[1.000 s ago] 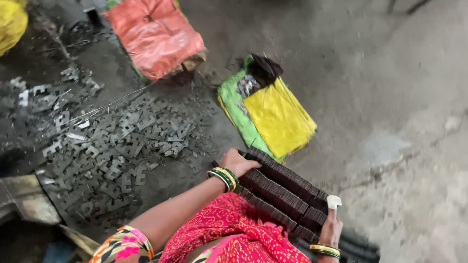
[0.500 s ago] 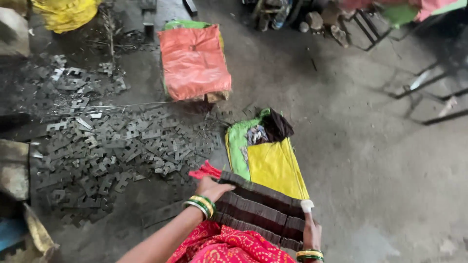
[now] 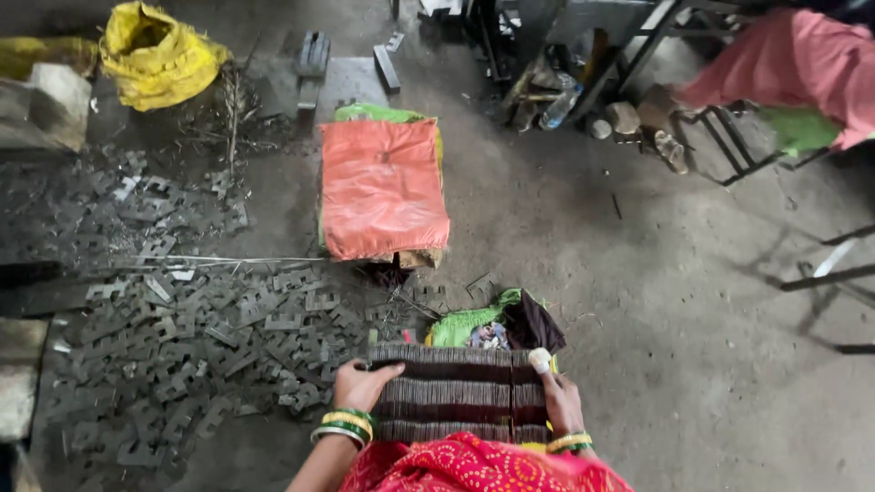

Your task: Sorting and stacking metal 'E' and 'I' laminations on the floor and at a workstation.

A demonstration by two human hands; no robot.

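Left hand (image 3: 363, 384): gripping the stack's (image 3: 456, 394) left end.
Right hand (image 3: 558, 398): gripping its right end.
Plates (image 3: 210, 337): lying on the floor, left of the hands.

Bulging yellow sack (image 3: 155, 56) slumped top left; flat orange sack (image 3: 383, 189) laid over a block mid-floor, green edge showing behind

Brown-striped metal stack (image 3: 453, 394), orange cushion (image 3: 383, 187), perhaps yellow sack (image 3: 157, 55)
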